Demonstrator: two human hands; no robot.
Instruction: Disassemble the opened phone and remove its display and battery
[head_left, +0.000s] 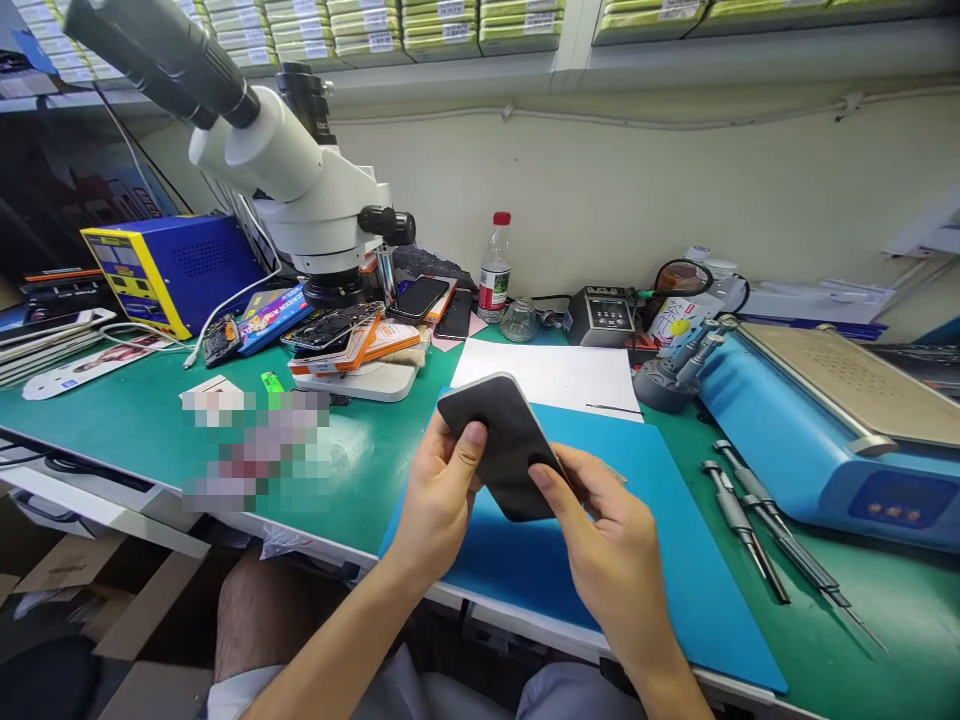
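I hold a dark grey smartphone [504,440] in both hands above a blue work mat [675,540], its dark matte face toward me and tilted. My left hand [439,495] grips its left edge, thumb pressed on the face. My right hand [600,530] holds the lower right corner, thumb on the face and fingers curled behind it. A white sheet of paper [555,375] lies on the green bench [360,460] just beyond the phone.
A white stereo microscope [300,180] stands at the back left over several phones and parts [337,335]. A blue machine [825,440] sits at the right, with screwdrivers [757,520] beside it. A plastic bottle [495,270], a small black station [604,315] and a blue-yellow box [165,265] line the back.
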